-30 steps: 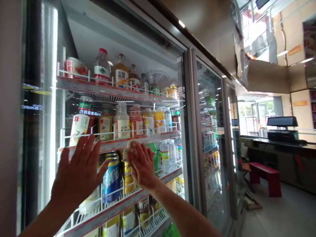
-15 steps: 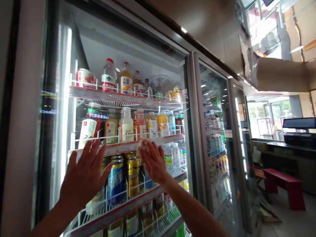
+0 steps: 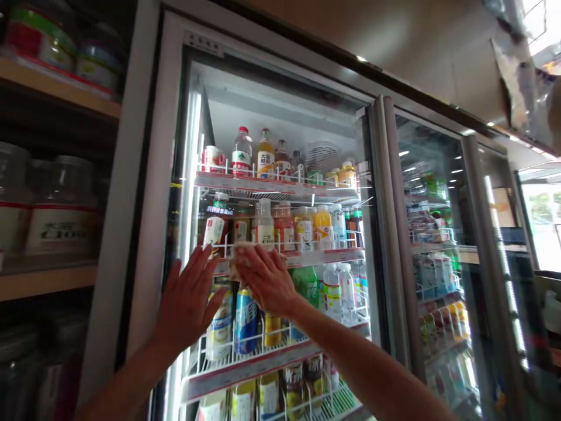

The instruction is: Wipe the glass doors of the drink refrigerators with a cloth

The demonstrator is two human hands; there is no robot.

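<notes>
My right hand [image 3: 267,278] presses a pale, crumpled cloth [image 3: 240,262] against the glass door [image 3: 284,99] of a lit drinks cooler. The cloth is partly hidden under the fingers. Left of it, my left hand [image 3: 188,298] is raised with fingers stretched out and nothing in it, close to the left part of the same door; whether it touches the glass I cannot tell. Behind the glass, bottles such as an orange juice bottle [image 3: 323,227] stand on wire shelves, with a blue can [image 3: 246,321] on the shelf below.
A metal door frame and handle [image 3: 390,234] stand right of this door, followed by a second glass-door cooler [image 3: 432,234]. On the left, a dark shelf unit [image 3: 48,283] holds several large bottles. A brown panel [image 3: 307,41] runs above.
The view has swung left, bringing the left shelf unit into sight. My right hand and the cloth have moved left across the glass, closer to my left hand, which stays spread.
</notes>
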